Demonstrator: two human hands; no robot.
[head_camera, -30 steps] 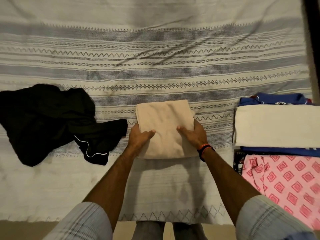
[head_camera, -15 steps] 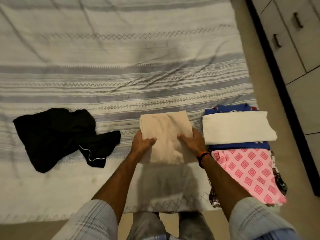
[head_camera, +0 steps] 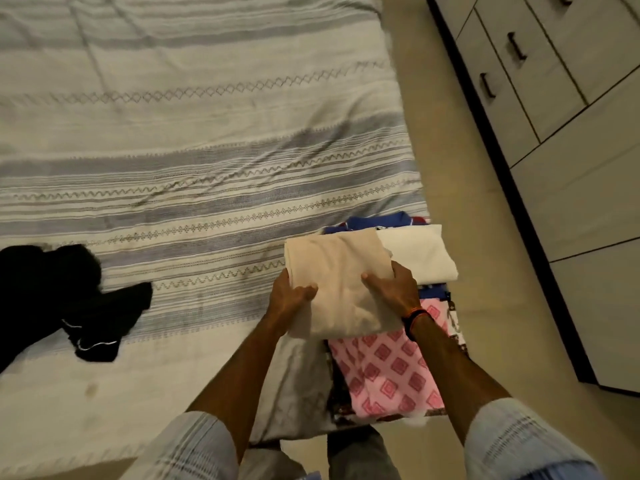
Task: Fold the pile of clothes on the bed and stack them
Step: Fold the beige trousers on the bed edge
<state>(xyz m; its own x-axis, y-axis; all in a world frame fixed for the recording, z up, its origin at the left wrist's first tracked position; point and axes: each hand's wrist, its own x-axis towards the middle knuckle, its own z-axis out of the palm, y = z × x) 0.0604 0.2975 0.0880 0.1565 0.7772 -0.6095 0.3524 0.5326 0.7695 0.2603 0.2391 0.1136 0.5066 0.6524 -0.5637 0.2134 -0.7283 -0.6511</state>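
Left hand: left hand (head_camera: 289, 299) grips the near-left edge of the folded beige garment (head_camera: 341, 282), thumb on top, fingers hidden beneath.
Right hand: right hand (head_camera: 393, 285) grips the near-right edge of the same garment, thumb on top; a dark band with an orange stripe (head_camera: 415, 318) sits on the wrist.
Beige garment: folded to a compact rectangle, held between both hands at the bed's near right corner; its right part overlaps the stack, its left part hangs over bare bedspread. Whether it rests on the stack or is held just above it cannot be told.
Stack: folded white cloth (head_camera: 420, 254) lies on top, its left end covered by the beige garment; a blue garment (head_camera: 377, 221) shows at the far edge beneath it.
Pink patterned cloth: pink patterned cloth (head_camera: 384, 372) lies just near of the stack, reaching the bed's near right edge.
Black garment: black garment (head_camera: 59, 299) lies unfolded and crumpled at the left, well apart from the hands.
Bedspread: striped bedspread (head_camera: 194, 150) spreads flat and open between the black garment and the stack, and across the whole far side.
Right edge: bed ends just right of the stack; a strip of floor (head_camera: 485, 237) separates it from grey drawer fronts (head_camera: 554, 98) with dark handles.
Near edge: bedspread's hem falls beside the person's sleeves (head_camera: 194, 448).
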